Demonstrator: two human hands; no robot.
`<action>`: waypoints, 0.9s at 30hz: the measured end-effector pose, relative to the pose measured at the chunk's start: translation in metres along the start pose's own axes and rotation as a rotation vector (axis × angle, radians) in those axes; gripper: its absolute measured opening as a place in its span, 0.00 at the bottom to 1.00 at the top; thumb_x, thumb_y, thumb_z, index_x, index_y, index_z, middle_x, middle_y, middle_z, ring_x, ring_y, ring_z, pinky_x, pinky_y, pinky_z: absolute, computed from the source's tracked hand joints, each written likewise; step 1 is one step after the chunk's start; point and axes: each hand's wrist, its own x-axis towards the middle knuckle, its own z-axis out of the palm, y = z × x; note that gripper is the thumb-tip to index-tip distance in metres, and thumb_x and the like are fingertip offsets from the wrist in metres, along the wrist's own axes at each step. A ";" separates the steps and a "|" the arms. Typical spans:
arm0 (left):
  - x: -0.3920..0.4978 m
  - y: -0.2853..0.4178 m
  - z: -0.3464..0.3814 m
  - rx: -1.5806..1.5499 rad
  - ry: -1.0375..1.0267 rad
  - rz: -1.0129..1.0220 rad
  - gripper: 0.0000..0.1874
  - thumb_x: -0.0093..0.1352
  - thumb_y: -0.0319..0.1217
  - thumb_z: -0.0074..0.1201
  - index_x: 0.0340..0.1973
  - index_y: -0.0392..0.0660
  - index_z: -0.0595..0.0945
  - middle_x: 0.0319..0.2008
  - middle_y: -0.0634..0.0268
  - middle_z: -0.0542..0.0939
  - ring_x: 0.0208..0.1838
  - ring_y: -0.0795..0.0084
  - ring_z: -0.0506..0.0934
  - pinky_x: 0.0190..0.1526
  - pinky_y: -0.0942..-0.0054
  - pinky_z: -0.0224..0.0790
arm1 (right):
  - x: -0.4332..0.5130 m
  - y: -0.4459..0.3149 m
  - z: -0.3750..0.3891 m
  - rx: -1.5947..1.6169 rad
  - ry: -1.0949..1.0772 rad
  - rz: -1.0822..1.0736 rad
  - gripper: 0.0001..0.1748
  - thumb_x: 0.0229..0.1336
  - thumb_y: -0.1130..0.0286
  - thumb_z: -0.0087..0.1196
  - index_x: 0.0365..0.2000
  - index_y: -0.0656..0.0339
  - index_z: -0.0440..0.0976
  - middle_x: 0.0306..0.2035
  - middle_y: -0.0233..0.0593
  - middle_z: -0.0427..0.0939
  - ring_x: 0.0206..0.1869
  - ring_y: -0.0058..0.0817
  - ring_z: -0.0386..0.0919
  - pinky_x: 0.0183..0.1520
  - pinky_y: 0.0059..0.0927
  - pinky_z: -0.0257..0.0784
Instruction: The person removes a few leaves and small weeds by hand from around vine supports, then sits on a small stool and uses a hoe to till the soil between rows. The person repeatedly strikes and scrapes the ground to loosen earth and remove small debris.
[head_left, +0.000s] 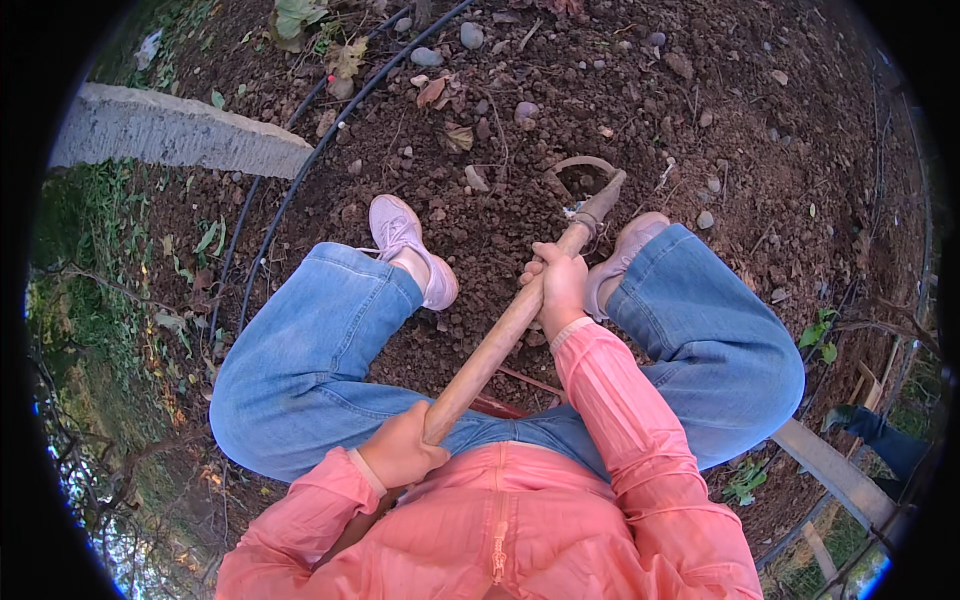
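Note:
A hoe with a thick wooden handle (487, 349) slants across my lap, from beside my left forearm up to the soil between my shoes. My left hand (403, 448) is wrapped around its rear part, close to my waist. Farther down, my right hand (562, 283) grips the handle near the head. The open, loop-shaped metal hoe head (583, 162) rests at the loose brown soil (480, 232), its lower edge partly hidden. Light-coloured wrapping (576, 212) and a tie sit where handle meets socket.
A concrete post (180, 131) juts in from the left, beside two black irrigation hoses (330, 135). Stones (471, 35) and dry leaves dot the soil. My pink shoes (405, 240) flank the dug ground. Another post (832, 469) and dark blue cloth (885, 442) are at right.

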 end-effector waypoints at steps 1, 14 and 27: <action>0.000 0.005 -0.003 -0.078 -0.055 -0.124 0.20 0.59 0.30 0.62 0.40 0.37 0.70 0.27 0.53 0.78 0.21 0.65 0.78 0.22 0.64 0.70 | 0.002 -0.001 0.000 0.003 0.010 0.005 0.14 0.53 0.77 0.57 0.33 0.61 0.60 0.23 0.33 0.65 0.18 0.23 0.68 0.17 0.27 0.67; -0.006 0.016 0.007 -0.285 -0.151 -0.080 0.21 0.64 0.33 0.62 0.41 0.36 0.67 0.22 0.62 0.75 0.15 0.74 0.73 0.14 0.71 0.64 | 0.006 -0.001 -0.009 -0.032 0.005 0.004 0.11 0.52 0.77 0.56 0.32 0.65 0.64 0.22 0.37 0.68 0.18 0.27 0.70 0.18 0.29 0.69; -0.004 -0.024 -0.004 -0.486 -0.165 0.053 0.21 0.64 0.26 0.62 0.44 0.42 0.65 0.23 0.67 0.69 0.15 0.77 0.68 0.13 0.74 0.63 | 0.004 0.013 0.037 -0.425 0.095 -0.151 0.09 0.53 0.73 0.56 0.27 0.70 0.70 0.20 0.42 0.73 0.18 0.32 0.74 0.19 0.34 0.71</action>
